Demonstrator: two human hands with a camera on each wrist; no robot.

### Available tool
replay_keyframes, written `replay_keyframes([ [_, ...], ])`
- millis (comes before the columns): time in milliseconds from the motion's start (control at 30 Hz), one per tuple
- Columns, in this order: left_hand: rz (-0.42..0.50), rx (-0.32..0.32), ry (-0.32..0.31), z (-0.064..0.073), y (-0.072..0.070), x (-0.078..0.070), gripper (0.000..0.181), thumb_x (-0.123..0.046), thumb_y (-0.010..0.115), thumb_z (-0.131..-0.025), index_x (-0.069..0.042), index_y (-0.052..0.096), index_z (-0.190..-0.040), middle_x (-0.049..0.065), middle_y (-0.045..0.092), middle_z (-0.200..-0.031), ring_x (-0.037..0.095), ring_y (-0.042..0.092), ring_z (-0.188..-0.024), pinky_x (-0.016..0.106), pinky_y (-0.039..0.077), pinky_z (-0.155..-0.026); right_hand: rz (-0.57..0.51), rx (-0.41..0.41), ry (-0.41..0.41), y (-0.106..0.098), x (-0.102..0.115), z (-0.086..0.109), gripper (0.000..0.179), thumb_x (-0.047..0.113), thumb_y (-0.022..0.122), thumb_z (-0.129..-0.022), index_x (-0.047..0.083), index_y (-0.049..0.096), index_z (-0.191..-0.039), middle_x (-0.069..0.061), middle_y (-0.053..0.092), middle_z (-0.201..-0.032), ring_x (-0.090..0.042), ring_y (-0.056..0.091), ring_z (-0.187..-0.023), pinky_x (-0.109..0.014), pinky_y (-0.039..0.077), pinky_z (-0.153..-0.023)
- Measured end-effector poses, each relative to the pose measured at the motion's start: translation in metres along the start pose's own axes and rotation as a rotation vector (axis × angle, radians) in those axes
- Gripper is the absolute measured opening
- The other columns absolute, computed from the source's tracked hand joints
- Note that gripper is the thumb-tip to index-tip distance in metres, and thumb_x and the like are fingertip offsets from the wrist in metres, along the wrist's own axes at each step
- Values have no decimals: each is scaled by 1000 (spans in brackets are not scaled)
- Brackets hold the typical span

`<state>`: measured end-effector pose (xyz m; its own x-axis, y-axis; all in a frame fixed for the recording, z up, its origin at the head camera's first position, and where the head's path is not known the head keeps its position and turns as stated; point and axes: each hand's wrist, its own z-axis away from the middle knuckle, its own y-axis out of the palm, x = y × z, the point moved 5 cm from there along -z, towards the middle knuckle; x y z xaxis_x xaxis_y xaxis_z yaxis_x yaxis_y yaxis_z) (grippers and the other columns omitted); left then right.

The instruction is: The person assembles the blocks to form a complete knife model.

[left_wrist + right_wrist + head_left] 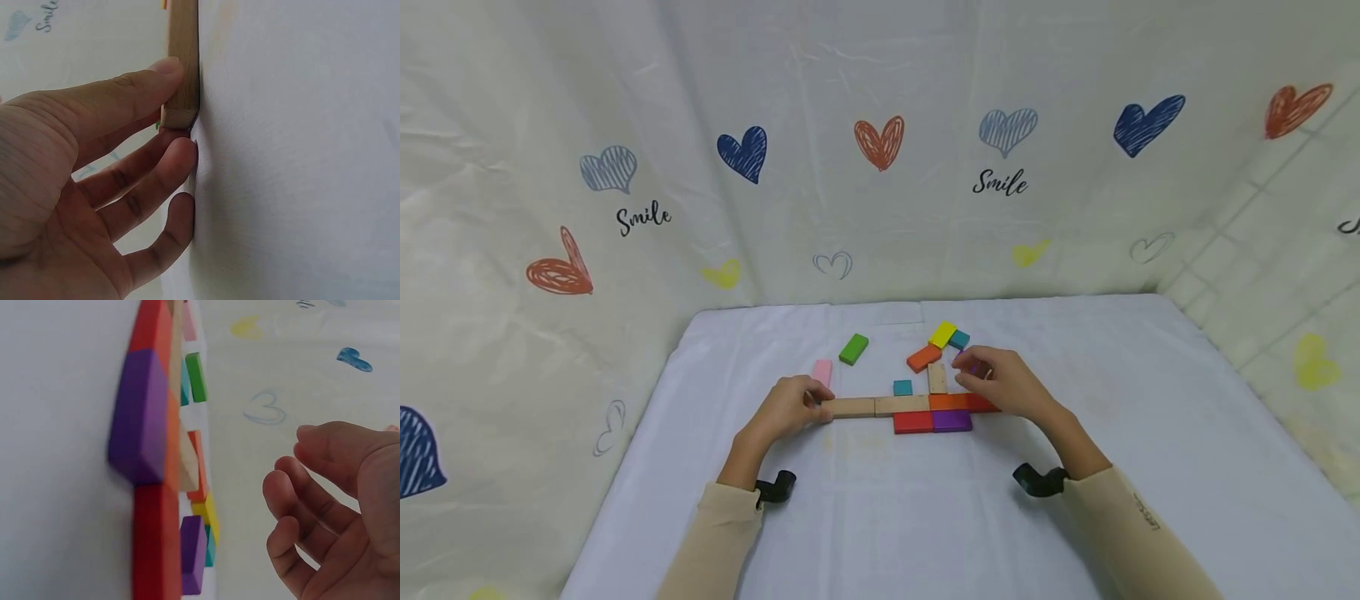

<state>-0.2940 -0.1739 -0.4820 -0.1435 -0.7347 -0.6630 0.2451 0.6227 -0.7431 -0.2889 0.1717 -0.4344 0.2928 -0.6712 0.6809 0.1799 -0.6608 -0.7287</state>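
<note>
My left hand (788, 408) is at the left end of a row of flat blocks. Its thumb and index finger pinch the end of a plain wooden block (850, 407); the other fingers bend beside it in the left wrist view. Another wooden block (901, 405), an orange block (947, 402) and a red block (156, 544) continue the row. Along its near side lie a second red block (913, 423) and a purple block (952, 421). My right hand (1006, 385) hovers over the row's right end, fingers loosely bent with nothing between them.
Behind the row lie teal (902, 387), wooden (937, 377), orange (923, 358), yellow (942, 335) and pink (823, 372) blocks, plus a green block (853, 349). Another purple block (193, 555) lies near the right hand. A white cloth (865, 517) covers the table; a printed curtain stands behind.
</note>
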Motion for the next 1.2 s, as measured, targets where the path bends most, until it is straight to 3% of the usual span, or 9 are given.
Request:
replay_keyframes([
  [167, 0, -2, 7, 0, 0, 0, 23, -15, 87, -82, -16, 79, -103, -3, 70, -91, 15, 60, -82, 30, 50, -71, 4, 45, -3, 4, 8, -37, 27, 21, 71, -97, 11, 69, -122, -5, 68, -104, -22, 60, -91, -29, 54, -75],
  [333, 0, -2, 4, -1, 0, 1, 23, -15, 87, -81, -16, 79, -103, -3, 70, -91, 15, 60, -82, 30, 50, -71, 19, 138, 21, 20, 8, -73, 32, 21, 70, -97, 12, 66, -127, -5, 66, -109, -23, 59, -97, -31, 52, -80],
  [567, 1, -4, 2, -1, 0, 1, 23, -15, 87, -81, -17, 79, -103, -3, 70, -92, 15, 59, -82, 30, 50, -71, 26, 245, 53, 43, 7, -105, 37, 19, 68, -97, 10, 63, -133, -8, 65, -115, -25, 60, -99, -35, 52, -85],
  [933, -6, -4, 2, -1, 0, 0, 24, -15, 87, -81, -16, 79, -103, -3, 70, -92, 14, 59, -81, 29, 50, -70, 141, 280, 146, 39, -7, -113, 23, 8, 68, -94, 13, 72, -115, -11, 66, -117, -29, 56, -111, -44, 51, -100],
  [1200, -8, -2, -1, -1, 1, 1, 24, -16, 87, -81, -17, 79, -103, -4, 70, -92, 14, 59, -82, 29, 50, -70, 215, 295, 151, 31, -17, -107, 36, -3, 61, -90, 17, 72, -119, -10, 61, -131, -32, 51, -123, -55, 42, -113],
])
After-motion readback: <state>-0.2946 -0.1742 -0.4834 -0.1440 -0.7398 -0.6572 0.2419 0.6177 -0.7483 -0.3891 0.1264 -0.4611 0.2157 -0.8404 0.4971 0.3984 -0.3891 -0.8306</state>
